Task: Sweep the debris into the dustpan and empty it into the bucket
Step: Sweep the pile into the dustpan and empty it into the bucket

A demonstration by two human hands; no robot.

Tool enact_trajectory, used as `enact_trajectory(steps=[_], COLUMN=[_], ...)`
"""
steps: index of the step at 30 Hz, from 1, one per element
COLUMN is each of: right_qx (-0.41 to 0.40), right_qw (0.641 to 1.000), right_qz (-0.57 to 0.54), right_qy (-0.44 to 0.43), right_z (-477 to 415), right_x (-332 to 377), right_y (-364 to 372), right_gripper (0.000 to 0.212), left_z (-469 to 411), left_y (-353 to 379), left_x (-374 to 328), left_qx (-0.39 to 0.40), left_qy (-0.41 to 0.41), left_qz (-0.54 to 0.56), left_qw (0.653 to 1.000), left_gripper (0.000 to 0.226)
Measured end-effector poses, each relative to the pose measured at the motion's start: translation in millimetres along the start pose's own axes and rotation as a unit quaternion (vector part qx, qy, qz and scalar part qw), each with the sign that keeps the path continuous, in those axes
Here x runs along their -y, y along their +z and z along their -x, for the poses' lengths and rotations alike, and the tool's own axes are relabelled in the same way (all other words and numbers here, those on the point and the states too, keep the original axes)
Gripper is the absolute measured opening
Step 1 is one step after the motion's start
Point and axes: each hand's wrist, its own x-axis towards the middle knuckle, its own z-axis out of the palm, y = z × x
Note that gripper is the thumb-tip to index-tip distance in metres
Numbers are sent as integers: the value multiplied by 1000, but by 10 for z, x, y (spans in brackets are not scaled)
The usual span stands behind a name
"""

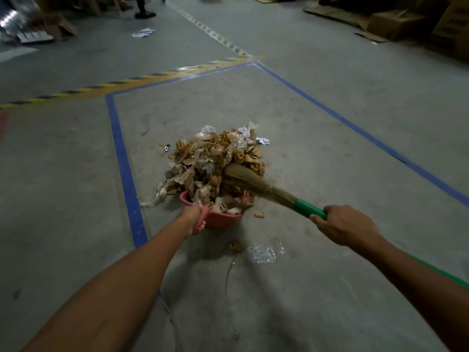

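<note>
Head view: a person's two bare forearms reach forward over a grey concrete floor (330, 148).
Left hand (194, 219): its fingers are curled round the handle of the dustpan (223, 219).
Dustpan: smooth pink plastic with a rounded back wall. It sits on the floor just beyond the left grip, its mouth facing away and heaped with torn cardboard.
Right hand (347, 224): it is wrapped round the glossy green handle (307, 208) of the broom (253, 184).
Broom: a bundle of dry, tan grass bristles fans out ahead of the right grip. It lies on the near right side of the debris pile (213, 158).
Debris pile: crumpled brown cardboard, crinkled clear film and bits of white paper, touching the dustpan's mouth and spreading beyond it.
Nearer than the grips: a crinkled clear plastic scrap (262, 254) and a small brown scrap (234, 246) lie between the forearms.
Floor marks: blue tape (124, 161) frames the pile, left of the left grip and far to the right. Yellow-and-black striped tape (101, 86) runs beyond it.
Far off: white paper (143, 33), cardboard boxes (396, 24) and a person's shoe (145, 13).
</note>
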Motion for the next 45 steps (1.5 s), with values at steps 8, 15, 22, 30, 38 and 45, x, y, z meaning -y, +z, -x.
enact_trajectory(steps=[8, 15, 22, 30, 38, 45], right_qx=[-13, -48, -98, -122, 22, 77], right_qw=[998, 994, 986, 980, 994, 993], right_qz=[-31, -75, -104, -122, -99, -62], right_qy=[58, 63, 89, 96, 38, -63], right_z=[-176, -70, 72, -128, -635, -445], right_x=[22, 85, 26, 111, 554, 577], right_y=[217, 280, 346, 222, 338, 677], right_gripper=[43, 47, 47, 44, 47, 52], left_z=[-25, -157, -308, -259, -153, -204], left_y=[-253, -194, -42, -77, -150, -232], left_x=[21, -33, -27, -13, 23, 108], left_qx=[-47, -70, -70, -73, -69, -62], left_qy=[-18, -3, -17, -29, -35, -38], left_qz=[15, 36, 53, 42, 26, 35], left_qw=[999, 997, 996, 996, 997, 997], left_gripper=[31, 32, 42, 38, 47, 42])
